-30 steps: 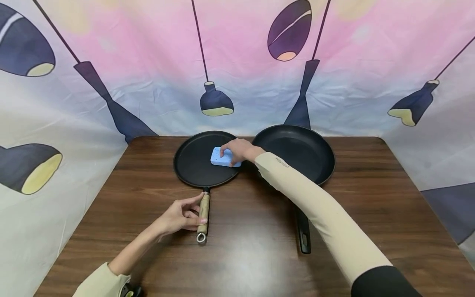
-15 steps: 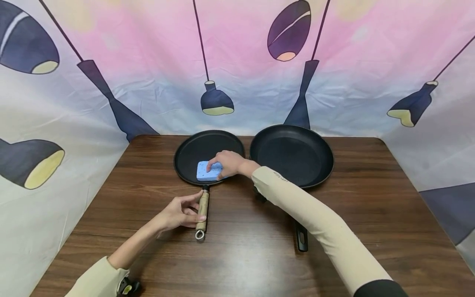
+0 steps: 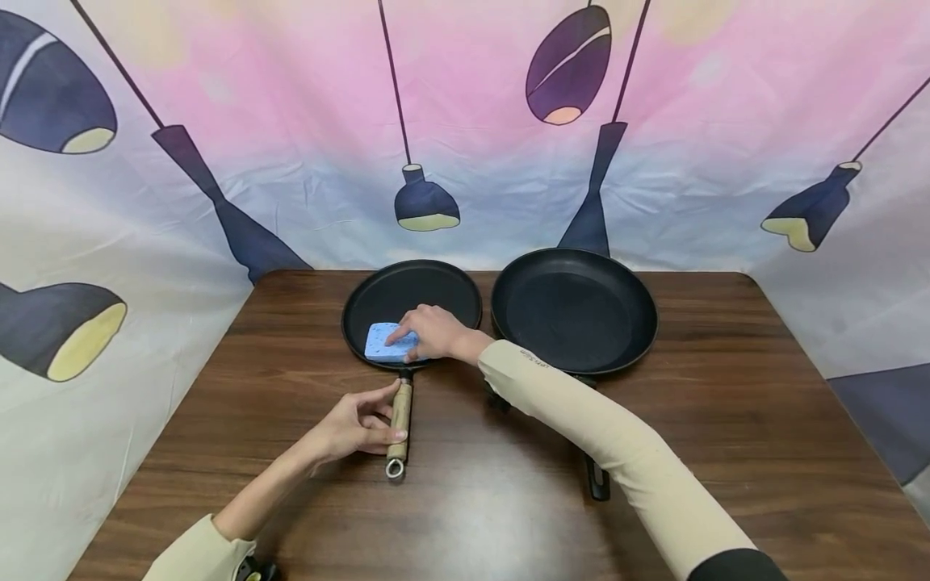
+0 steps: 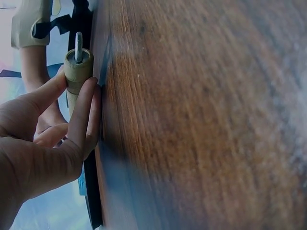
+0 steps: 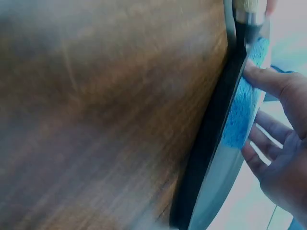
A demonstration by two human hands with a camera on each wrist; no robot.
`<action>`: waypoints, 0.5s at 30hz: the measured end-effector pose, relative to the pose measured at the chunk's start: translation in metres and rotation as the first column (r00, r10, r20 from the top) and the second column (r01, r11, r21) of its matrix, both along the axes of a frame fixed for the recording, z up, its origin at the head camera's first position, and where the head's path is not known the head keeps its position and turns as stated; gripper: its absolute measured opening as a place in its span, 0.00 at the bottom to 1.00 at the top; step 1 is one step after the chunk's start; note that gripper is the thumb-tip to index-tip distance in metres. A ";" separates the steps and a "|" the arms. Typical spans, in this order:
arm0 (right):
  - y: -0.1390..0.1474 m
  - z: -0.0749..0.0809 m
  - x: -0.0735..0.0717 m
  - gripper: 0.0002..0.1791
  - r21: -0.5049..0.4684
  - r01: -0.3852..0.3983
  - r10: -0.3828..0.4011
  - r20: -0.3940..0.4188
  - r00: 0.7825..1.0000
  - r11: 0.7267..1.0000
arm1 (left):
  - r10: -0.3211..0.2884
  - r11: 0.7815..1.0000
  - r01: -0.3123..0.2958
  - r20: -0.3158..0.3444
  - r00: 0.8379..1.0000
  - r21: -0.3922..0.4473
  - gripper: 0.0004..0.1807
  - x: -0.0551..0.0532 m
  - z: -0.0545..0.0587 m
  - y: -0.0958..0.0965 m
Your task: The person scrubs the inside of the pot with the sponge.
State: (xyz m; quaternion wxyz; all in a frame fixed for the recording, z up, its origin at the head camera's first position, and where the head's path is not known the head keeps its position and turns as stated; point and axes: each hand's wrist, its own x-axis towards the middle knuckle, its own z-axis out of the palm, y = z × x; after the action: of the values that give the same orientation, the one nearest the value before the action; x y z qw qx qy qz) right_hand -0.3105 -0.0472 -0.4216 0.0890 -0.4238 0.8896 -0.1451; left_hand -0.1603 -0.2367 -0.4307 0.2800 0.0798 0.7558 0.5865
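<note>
Where the dark brown wooden table (image 3: 508, 516) runs closest to the camera, just bare grain and a soft sheen. A little farther, left hand (image 3: 353, 424) at the light wooden pan handle (image 3: 399, 418), thumb on top and fingers curled against its side, pinching it just above the metal hanging ring (image 3: 395, 469); same pinch seen in the left wrist view, left hand (image 4: 43, 139) with thumb and forefinger either side of the handle (image 4: 76, 76). To the right, black handle (image 3: 596, 478) of the second pan pointing toward the near edge, partly under the cream sleeve (image 3: 603, 436). Farther on, right hand (image 3: 429, 332) resting on the blue rectangular sponge (image 3: 385, 342), fingers fairly straight and slightly spread, pressing it flat at the near left part of the flat black round griddle pan (image 3: 410, 298), close to where the handle joins. In the right wrist view, fingers (image 5: 268, 81) laid over the sponge (image 5: 240, 115) against the dark pan rim (image 5: 211, 139). Just beside, to the right, deeper black round frying pan (image 3: 574, 311). Beyond both, draped cloth backdrop printed with hanging lamps (image 3: 465, 121).
</note>
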 end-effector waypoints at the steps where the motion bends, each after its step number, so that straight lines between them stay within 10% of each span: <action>1: -0.003 0.000 -0.002 0.23 -0.007 -0.003 0.003 0.005 1.000 1.000 | 0.002 1.000 -0.002 -0.006 1.000 0.000 0.52 0.000 0.001 -0.001; 8: -0.018 0.001 -0.027 0.23 -0.025 -0.013 0.016 0.123 0.992 1.000 | 0.010 1.000 -0.010 -0.003 1.000 0.019 0.51 0.005 -0.003 0.001; 15: -0.032 -0.001 -0.052 0.24 -0.082 0.151 -0.140 0.131 0.981 0.985 | 0.019 0.999 -0.019 -0.008 1.000 0.038 0.51 0.005 -0.002 -0.001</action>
State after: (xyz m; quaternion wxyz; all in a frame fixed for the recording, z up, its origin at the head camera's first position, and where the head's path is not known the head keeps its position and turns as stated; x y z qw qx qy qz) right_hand -0.3620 -0.0787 -0.4225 0.1140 -0.3512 0.9034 -0.2178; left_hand -0.1549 -0.2378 -0.4329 0.2698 0.0803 0.7465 0.6030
